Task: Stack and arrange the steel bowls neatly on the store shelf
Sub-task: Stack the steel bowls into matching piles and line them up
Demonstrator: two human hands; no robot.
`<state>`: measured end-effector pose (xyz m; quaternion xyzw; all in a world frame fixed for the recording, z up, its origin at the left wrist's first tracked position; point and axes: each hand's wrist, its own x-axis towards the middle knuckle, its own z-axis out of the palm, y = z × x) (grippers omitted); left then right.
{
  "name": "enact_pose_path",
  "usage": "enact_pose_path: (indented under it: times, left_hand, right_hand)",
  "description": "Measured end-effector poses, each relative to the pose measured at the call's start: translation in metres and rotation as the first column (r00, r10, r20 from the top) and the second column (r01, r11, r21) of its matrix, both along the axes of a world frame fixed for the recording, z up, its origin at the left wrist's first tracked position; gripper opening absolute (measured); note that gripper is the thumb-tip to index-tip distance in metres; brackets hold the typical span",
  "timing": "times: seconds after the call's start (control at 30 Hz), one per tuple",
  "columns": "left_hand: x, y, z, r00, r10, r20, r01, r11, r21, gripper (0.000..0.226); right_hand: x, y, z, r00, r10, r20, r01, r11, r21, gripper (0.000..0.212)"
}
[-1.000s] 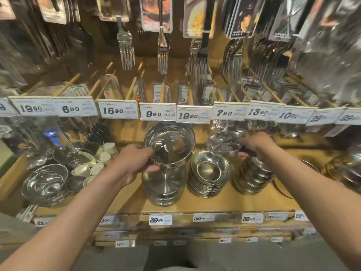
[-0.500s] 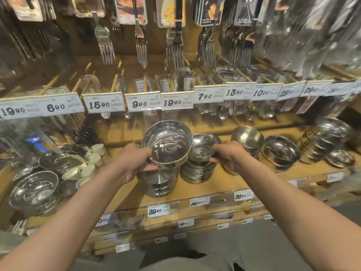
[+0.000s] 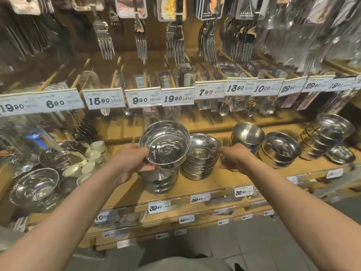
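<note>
Currently, step: a wide-rimmed bowl (image 3: 165,143) is being seated on top of the tall stack (image 3: 159,178) at the middle of the shelf (image 3: 224,182); judged mid-placement, not yet let go.
Left hand: left hand (image 3: 129,163) is curled round the near-left rim of the wide-rimmed bowl, thumb under the rim, fingers above.
Right hand: right hand (image 3: 235,158) is set against the right side of the shallow stack (image 3: 200,161); fingers look curled on its top rim, thumb low beside the base. Whether the top bowl is pinched or only steadied cannot be told.
Task things: the tall stack and the shallow stack sit just beside each other, rims near touching. Further right on the same shelf: a deep bowl (image 3: 248,136), a nested pair (image 3: 279,151), a leaning stack (image 3: 328,133).
Next move: the wide-rimmed bowl probably needs to be centred and lowered square before release; it appears tilted toward the camera. The leaning stack likely needs straightening afterwards.
Risk: polished steel on steel is judged slippery; an off-centre drop could skew the column.
Hidden: contact under the wide-rimmed bowl is covered by the bowl itself; right fingertips are masked by the rim; bowl counts are lost in glare; left-side clutter is blurred.
</note>
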<state>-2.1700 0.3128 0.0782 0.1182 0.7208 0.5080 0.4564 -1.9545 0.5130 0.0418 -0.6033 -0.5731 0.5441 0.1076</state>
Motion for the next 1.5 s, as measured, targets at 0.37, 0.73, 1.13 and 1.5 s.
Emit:
enact_pose_path:
  times: [0.37,0.73,1.13,1.5]
  left_hand:
    - [-0.002,0.004,0.004,0.999,0.041,-0.032,-0.041,0.999,-0.018,0.018]
    - [0.003,0.006,0.004,0.994,0.108,-0.032,-0.108,0.994,0.009,0.011]
    - [0.005,0.008,0.002,0.994,0.106,-0.008,-0.106,0.994,0.004,0.015]
    - [0.008,0.011,0.009,0.996,0.088,-0.004,-0.088,0.996,-0.016,0.019]
  right_hand:
    - [-0.007,0.030,-0.004,0.948,0.146,0.284,-0.238,0.914,0.327,0.025]
    - [-0.017,0.045,-0.007,0.939,0.220,0.263,-0.291,0.917,0.272,0.014]
    - [-0.017,0.028,-0.010,0.985,0.069,0.160,-0.100,0.977,0.190,0.016]
    - [-0.017,0.029,0.000,0.977,0.093,0.193,-0.144,0.952,0.270,0.011]
